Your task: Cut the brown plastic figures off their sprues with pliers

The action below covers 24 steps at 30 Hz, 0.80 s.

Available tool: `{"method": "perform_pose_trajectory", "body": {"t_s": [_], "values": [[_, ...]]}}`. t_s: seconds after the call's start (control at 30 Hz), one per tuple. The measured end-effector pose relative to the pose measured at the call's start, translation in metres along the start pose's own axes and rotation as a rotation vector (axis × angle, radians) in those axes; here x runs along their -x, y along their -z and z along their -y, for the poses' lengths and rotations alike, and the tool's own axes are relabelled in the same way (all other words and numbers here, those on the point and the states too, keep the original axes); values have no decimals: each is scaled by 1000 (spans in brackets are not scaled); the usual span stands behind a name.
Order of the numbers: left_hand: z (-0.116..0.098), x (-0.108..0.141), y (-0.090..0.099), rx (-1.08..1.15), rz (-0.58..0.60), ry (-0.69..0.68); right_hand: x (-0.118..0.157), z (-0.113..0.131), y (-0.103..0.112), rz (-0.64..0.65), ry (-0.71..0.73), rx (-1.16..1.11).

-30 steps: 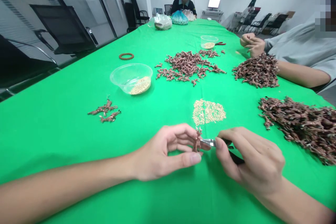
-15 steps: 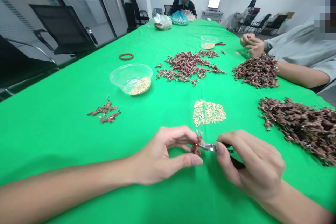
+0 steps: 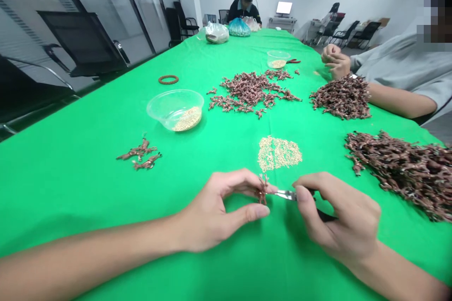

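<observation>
Between the thumb and fingers of my left hand [image 3: 226, 211] is a small brown deer figurine [image 3: 262, 193], its antlers pointing up. My right hand [image 3: 342, 221] grips pliers with dark handles. Their silver jaws [image 3: 286, 194] reach the figurine's right side; whether they pinch a tiny part there is too small to tell. Just beyond my hands lies a flat patch of small gold-coloured pieces [image 3: 280, 153]. A large pile of brown figurines [image 3: 406, 167] is to the right, and a few more figurines [image 3: 141, 153] lie at the left.
A clear plastic bowl [image 3: 160, 110] holds more gold pieces. Beyond it are a brown ring [image 3: 168, 79], a middle figurine pile [image 3: 249, 88] and a smaller bowl [image 3: 277, 56] beside red-handled pliers [image 3: 294, 61]. A co-worker's hands [image 3: 337, 61] are at the right, near another pile [image 3: 342, 99].
The pliers and my right hand have shifted slightly right. The figurine has turned a little in my left fingers and looks narrower. The camera view has moved slightly.
</observation>
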<state>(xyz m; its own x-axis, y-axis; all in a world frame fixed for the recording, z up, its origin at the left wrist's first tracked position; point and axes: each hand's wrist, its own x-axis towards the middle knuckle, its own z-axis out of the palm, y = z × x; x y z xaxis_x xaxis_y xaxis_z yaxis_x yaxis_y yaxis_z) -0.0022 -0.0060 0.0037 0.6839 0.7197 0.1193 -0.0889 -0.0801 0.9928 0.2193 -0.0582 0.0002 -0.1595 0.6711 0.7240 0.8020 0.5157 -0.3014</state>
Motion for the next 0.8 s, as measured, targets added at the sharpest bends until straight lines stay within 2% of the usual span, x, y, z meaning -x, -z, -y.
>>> {"method": "perform_pose_trajectory", "body": {"t_s": [0.2, 0.43, 0.63, 0.8], "values": [[6, -4, 2, 49, -58, 35, 0, -9, -7, 98, -173, -76], [10, -13, 7, 40, -298, 133, 1, -10, -14, 260, -189, -105], [1, -18, 6, 14, -332, 229, -1, -13, -16, 314, -214, -100], [-1, -20, 5, -67, -299, 224, -3, -13, -15, 336, -212, -91]]}}
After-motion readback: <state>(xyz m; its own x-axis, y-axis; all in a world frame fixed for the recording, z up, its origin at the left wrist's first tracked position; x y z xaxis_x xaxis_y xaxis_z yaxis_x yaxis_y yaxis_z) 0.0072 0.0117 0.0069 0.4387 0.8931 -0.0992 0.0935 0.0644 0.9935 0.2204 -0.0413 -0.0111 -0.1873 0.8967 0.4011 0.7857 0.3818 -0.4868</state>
